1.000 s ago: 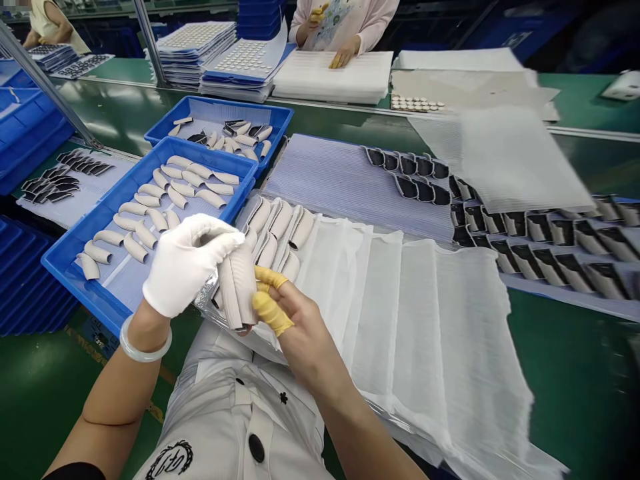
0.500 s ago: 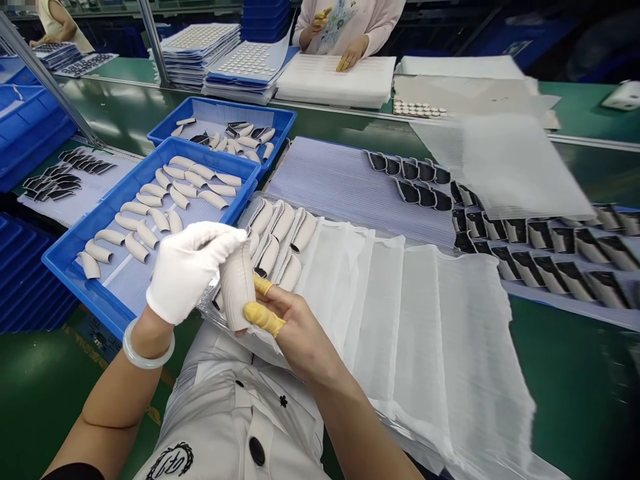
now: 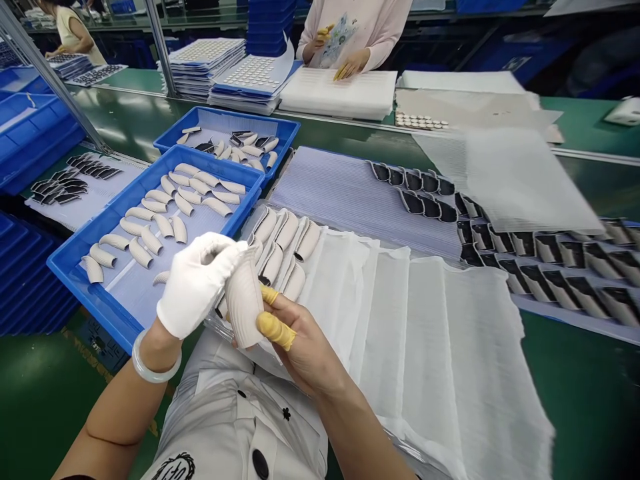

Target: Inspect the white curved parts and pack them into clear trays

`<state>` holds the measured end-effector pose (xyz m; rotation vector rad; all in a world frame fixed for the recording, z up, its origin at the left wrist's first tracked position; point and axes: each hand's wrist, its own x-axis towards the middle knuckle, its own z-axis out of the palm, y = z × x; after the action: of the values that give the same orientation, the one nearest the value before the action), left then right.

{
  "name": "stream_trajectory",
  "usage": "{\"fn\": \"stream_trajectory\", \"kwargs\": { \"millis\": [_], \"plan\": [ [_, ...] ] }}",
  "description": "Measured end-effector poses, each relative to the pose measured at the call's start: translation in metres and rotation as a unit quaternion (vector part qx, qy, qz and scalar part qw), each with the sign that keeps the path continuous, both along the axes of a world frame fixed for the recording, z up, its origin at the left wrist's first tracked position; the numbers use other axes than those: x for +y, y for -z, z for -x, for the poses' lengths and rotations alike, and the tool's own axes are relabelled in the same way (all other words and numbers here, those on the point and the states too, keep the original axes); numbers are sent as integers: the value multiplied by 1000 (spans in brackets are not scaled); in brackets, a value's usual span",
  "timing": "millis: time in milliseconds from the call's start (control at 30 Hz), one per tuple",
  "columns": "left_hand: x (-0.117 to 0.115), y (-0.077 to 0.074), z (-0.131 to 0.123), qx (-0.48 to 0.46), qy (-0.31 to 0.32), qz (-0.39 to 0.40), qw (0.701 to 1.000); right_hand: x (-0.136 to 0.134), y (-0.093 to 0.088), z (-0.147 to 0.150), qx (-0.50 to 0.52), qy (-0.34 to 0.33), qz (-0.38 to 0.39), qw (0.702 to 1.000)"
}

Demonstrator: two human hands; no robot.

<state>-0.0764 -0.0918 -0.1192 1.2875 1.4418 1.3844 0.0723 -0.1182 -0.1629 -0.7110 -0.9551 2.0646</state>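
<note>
My left hand [image 3: 197, 285], in a white glove, and my right hand [image 3: 295, 340], with yellow finger cots, both grip a curved, ribbed beige shell [image 3: 244, 300] above my lap. Its lower end rests against my right palm. Just behind it lies a clear plastic tray [image 3: 240, 227] holding several similar shells in a row, partly hidden by my hands. White mesh sheeting [image 3: 430, 353] spreads to the right of my right hand. Past my left hand is a blue tray [image 3: 210, 159] with several beige shells laid out on a ribbed liner.
A second blue tray [image 3: 227, 120] stands behind the first. Dark-lined shells [image 3: 525, 267] lie in rows on ribbed sheets at right. Blue crates [image 3: 30, 143] are stacked at left. Across the green belt, a co-worker's hands [image 3: 350, 65] rest by a white foam stack [image 3: 340, 93].
The beige shell has turned in my hands and now shows as one upright curved piece. My hands have shifted slightly right, and the whole scene sits lower in view.
</note>
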Motion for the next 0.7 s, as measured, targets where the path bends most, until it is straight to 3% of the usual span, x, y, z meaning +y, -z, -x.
{"fn": "stream_trajectory", "kwargs": {
  "millis": [167,300,467,533,600,700],
  "plan": [
    [2,6,3,-59,0,64,996,1,1,1,28,-18,-6,999],
    [-1,10,8,-54,21,39,998,3,1,2,60,-16,-1,998],
    [-11,6,12,68,149,12,986,3,1,3,69,5,-1,998],
    [-15,4,10,135,171,6,976,4,1,3,64,16,2,998],
    [-17,3,8,170,145,-2,975,4,0,4,65,18,-2,998],
    [-14,4,7,137,65,-20,988,3,1,5,69,6,-14,998]
  ]
}}
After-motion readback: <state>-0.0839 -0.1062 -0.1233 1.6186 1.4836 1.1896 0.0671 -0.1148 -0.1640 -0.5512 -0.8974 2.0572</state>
